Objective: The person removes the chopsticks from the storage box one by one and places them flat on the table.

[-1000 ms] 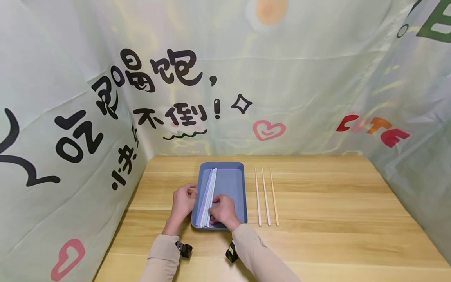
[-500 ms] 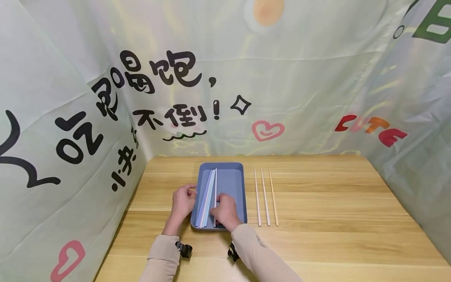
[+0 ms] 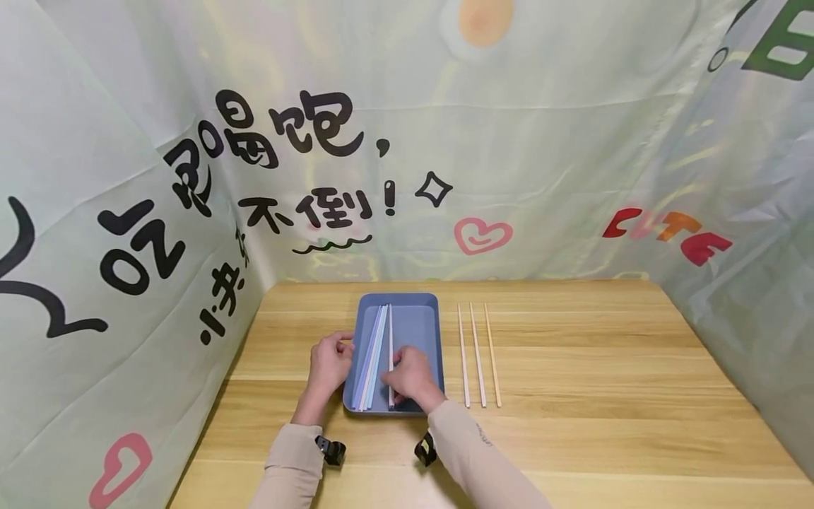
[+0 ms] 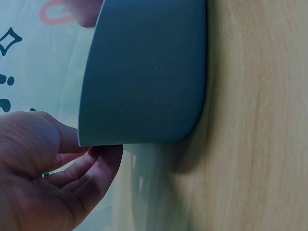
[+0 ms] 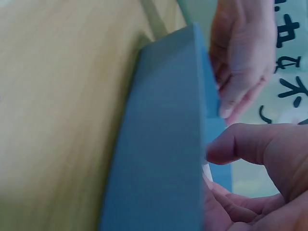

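Observation:
A blue rectangular tray [image 3: 420, 325] lies on the table. My left hand [image 3: 329, 364] holds its left rim, thumb at the top edge and fingers against the outer wall, as the left wrist view [image 4: 53, 173] shows. Inside, on the left, several pastel chopsticks [image 3: 374, 353] lie side by side, slightly slanted. Apart from them, to their right, stands out a single pale chopstick [image 3: 391, 332]; my right hand [image 3: 413, 375] pinches it near its thick end. In the right wrist view the tray wall [image 5: 159, 134] hides most of that chopstick.
Right of the tray, three chopsticks lie parallel on the wooden table [image 3: 585, 367]: two pale pink [image 3: 463, 353] and one yellowish [image 3: 492, 353]. Printed cloth [image 3: 547, 141] hangs behind the table and along both sides.
My right hand has drawn one pale chopstick away from the bundle, rightward within the tray. The left hand keeps its place at the tray's rim.

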The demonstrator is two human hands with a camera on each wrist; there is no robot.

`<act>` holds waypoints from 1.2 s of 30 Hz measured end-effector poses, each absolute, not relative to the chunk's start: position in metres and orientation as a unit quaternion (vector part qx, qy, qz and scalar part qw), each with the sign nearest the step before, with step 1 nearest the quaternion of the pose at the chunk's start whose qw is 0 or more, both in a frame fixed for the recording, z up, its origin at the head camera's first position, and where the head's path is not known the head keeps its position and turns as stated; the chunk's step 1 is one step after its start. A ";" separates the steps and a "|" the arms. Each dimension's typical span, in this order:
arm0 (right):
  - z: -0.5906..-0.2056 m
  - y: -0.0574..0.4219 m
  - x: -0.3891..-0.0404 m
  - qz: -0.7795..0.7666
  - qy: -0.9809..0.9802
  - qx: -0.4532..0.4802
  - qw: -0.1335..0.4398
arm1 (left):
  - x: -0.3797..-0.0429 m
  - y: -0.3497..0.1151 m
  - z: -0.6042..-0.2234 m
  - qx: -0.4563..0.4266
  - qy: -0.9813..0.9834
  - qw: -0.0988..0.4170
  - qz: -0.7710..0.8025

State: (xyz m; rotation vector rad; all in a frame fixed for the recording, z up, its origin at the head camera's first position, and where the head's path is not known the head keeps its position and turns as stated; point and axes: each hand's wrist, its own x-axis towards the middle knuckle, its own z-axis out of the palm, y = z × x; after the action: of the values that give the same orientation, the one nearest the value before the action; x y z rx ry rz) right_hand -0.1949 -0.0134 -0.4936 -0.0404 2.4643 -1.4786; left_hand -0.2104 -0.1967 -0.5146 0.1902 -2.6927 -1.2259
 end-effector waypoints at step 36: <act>-0.477 0.124 -0.197 -0.542 0.831 0.053 0.112 | -0.211 -0.198 -0.517 0.060 -0.903 0.089 -0.416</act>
State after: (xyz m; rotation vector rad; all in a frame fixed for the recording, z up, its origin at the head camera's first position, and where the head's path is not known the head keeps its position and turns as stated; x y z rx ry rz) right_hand -0.1967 0.1241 -0.4771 0.1550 2.4389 -1.5922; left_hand -0.2105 -0.1980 -0.5167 0.1786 -2.6876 -1.2376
